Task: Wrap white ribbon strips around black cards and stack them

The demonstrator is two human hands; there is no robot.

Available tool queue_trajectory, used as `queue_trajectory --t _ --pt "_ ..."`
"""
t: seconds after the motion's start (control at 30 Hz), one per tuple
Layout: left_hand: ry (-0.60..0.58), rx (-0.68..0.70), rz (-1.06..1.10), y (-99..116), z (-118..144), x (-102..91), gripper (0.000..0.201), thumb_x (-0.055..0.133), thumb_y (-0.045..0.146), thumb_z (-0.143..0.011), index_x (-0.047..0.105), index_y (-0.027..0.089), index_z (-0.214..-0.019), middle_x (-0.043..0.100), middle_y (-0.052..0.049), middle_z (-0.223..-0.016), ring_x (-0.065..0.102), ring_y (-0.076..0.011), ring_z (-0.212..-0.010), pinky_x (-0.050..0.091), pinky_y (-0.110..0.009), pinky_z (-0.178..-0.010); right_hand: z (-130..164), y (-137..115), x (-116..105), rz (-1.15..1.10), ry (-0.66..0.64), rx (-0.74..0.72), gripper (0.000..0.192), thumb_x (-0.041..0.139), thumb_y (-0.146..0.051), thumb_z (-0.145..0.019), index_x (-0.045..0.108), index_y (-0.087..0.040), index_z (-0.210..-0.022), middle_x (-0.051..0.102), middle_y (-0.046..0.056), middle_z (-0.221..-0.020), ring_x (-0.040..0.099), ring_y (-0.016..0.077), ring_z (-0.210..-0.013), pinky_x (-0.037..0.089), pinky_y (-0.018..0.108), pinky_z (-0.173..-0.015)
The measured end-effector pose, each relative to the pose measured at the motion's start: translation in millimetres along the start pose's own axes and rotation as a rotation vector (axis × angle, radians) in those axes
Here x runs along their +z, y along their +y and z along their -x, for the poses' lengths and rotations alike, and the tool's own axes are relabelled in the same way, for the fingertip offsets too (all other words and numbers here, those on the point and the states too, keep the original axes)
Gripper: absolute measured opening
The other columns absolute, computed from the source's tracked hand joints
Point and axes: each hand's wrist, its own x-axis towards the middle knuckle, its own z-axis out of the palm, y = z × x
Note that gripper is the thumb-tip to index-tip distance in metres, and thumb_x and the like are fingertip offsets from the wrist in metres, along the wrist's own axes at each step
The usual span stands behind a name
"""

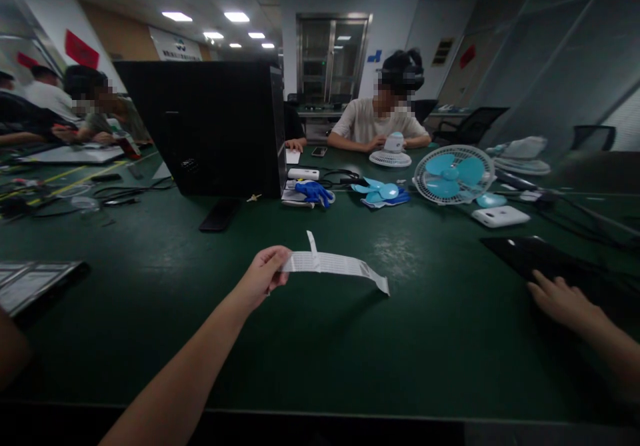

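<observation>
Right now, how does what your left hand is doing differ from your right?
The left hand pinches one end of a white paper strip and holds it up over the green table; the right hand holds nothing and lies flat at the edge of a black tablet. The left reaches toward the middle, the right stays far out to the side. Both are bare.

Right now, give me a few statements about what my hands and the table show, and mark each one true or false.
1. The left hand pinches a white paper strip by its end. True.
2. The right hand holds a blue glove. False: it rests by a black flat device; the blue glove lies far off.
3. The fan has light blue blades. True.
4. The table is red. False: it is dark green.
</observation>
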Motion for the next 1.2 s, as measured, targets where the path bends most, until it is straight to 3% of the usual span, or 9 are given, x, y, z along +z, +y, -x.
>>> queue_trajectory --t 0.13,0.27,0.4,0.57,0.7,0.83,1.2 --pt "0.002 0.059 0.16 3 2 0.2 0.046 0.06 0.06 -0.081 0.05 0.018 -0.065 0.032 0.011 -0.037 0.029 -0.003 -0.033 0.03 -0.016 -0.04 22 -32 6 0.044 -0.075 -0.056 0.071 0.026 -0.045 -0.083 0.034 -0.01 -0.144 0.029 0.024 -0.148 0.025 0.0479 -0.133 0.028 0.068 -0.1" --pt "-0.021 0.029 0.214 7 4 1.9 0.052 0.059 0.062 -0.08 0.043 0.018 -0.057 0.03 0.011 -0.033 0.029 -0.0026 -0.03 0.035 -0.016 -0.04 55 -83 20 0.054 -0.134 -0.288 0.062 0.026 -0.031 -0.088 0.033 -0.015 -0.147 0.022 0.017 -0.153 0.019 0.0371 -0.139 0.027 0.06 -0.107" --pt "-0.062 -0.049 0.228 5 5 0.8 0.049 0.063 0.058 -0.079 0.045 0.017 -0.057 0.033 0.011 -0.032 0.029 -0.0023 -0.027 0.033 -0.014 -0.034 94 -152 30 0.054 -0.177 -0.557 0.058 0.027 -0.025 -0.092 0.031 -0.024 -0.149 0.021 0.007 -0.154 0.016 0.0271 -0.141 0.023 0.052 -0.113" --pt "-0.095 -0.119 0.177 3 6 -2.1 0.044 0.063 0.053 -0.081 0.05 0.016 -0.062 0.041 0.011 -0.035 0.031 -0.0008 -0.027 0.029 -0.011 -0.032 146 -239 19 0.102 -0.284 -0.865 0.058 0.03 -0.022 -0.094 0.024 -0.028 -0.151 0.018 0.005 -0.155 0.015 0.0271 -0.141 0.022 0.053 -0.113" --pt "-0.119 -0.129 0.135 3 5 -4.0 0.043 0.064 0.054 -0.079 0.051 0.016 -0.063 0.039 0.012 -0.034 0.029 -0.0005 -0.027 0.029 -0.011 -0.033 174 -284 5 0.061 -0.372 -1.021 0.059 0.033 -0.02 -0.094 0.024 -0.03 -0.151 0.015 0.003 -0.156 0.015 0.0268 -0.141 0.022 0.053 -0.113" --pt "-0.114 -0.144 0.09 0 4 -5.8 0.044 0.061 0.056 -0.081 0.052 0.016 -0.065 0.038 0.012 -0.035 0.027 -0.0007 -0.027 0.031 -0.013 -0.034 181 -298 -2 0.043 -0.424 -1.118 0.06 0.034 -0.018 -0.093 0.024 -0.032 -0.15 0.015 0.001 -0.156 0.014 0.0279 -0.142 0.022 0.056 -0.113" --pt "-0.138 -0.166 0.041 -4 0 -7.8 0.042 0.056 0.054 -0.085 0.055 0.015 -0.07 0.042 0.011 -0.039 0.026 -0.0008 -0.028 0.029 -0.013 -0.034 169 -290 2 -0.022 -0.471 -1.204 0.061 0.038 -0.018 -0.092 0.026 -0.037 -0.149 0.02 -0.002 -0.155 0.016 0.0288 -0.141 0.021 0.058 -0.113"
